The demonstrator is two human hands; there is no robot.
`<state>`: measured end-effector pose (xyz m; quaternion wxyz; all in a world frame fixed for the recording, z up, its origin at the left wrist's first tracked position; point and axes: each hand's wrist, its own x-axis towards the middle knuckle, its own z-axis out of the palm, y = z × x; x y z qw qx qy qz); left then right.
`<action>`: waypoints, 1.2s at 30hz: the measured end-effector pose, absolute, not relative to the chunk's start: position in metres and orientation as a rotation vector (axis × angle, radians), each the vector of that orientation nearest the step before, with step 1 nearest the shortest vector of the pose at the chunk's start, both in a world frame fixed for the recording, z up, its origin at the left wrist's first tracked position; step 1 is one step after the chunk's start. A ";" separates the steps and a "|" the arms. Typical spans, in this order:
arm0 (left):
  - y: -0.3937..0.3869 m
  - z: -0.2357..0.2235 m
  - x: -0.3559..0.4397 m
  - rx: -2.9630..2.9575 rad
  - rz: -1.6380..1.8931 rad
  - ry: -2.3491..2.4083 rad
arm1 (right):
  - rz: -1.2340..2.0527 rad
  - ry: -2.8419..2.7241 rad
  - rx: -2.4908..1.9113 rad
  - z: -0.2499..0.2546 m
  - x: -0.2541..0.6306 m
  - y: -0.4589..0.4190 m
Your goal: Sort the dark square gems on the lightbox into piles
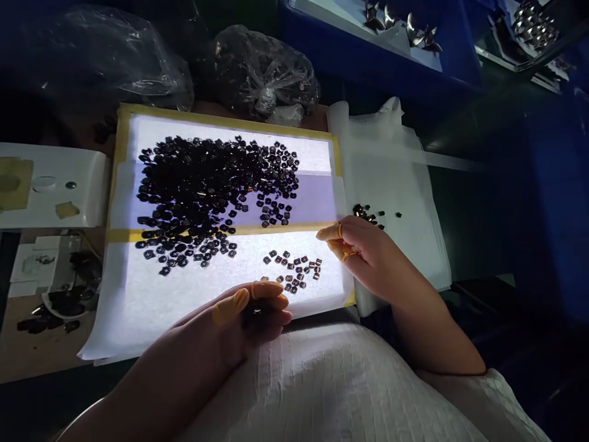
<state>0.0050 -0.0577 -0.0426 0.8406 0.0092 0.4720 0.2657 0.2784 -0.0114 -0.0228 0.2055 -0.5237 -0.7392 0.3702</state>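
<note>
Yellow finger cots cover several fingertips of both hands. My left hand [248, 310] is curled palm up at the light panel's near edge. Small dark parts [256, 311] with a glint lie in its palm, partly hidden by the fingers. My right hand [363, 248] is over the panel's right edge, thumb and fingertips drawn together; whether a part is between them cannot be made out. Between the hands, a loose group of small squarish metal parts [298, 265] lies on the lit panel [184, 307]. Farther back is a large dark heap of similar parts [197, 172].
Right of the panel, white sheets [391, 159] carry a small pile of parts [364, 213]. Clear plastic bags [267, 67] stand behind. A white switch box [87, 184] and a dish of dark pieces [67, 301] are at left. Blue trays [368, 55] hold shiny metal pieces at the back.
</note>
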 end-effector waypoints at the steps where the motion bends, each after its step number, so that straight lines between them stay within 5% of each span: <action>1: -0.058 -0.042 0.005 0.020 0.557 0.989 | 1.040 -2.064 -1.460 -0.023 0.280 -0.014; 15: -0.058 -0.042 0.006 0.104 0.478 0.934 | 0.912 -2.102 -1.407 -0.031 0.275 -0.022; 29: -0.063 -0.057 0.000 0.073 0.460 0.831 | 0.582 -2.752 -1.493 -0.013 0.244 -0.001; 36: -0.061 -0.052 0.004 0.040 0.465 0.830 | 0.866 -2.363 -1.311 -0.004 0.246 -0.006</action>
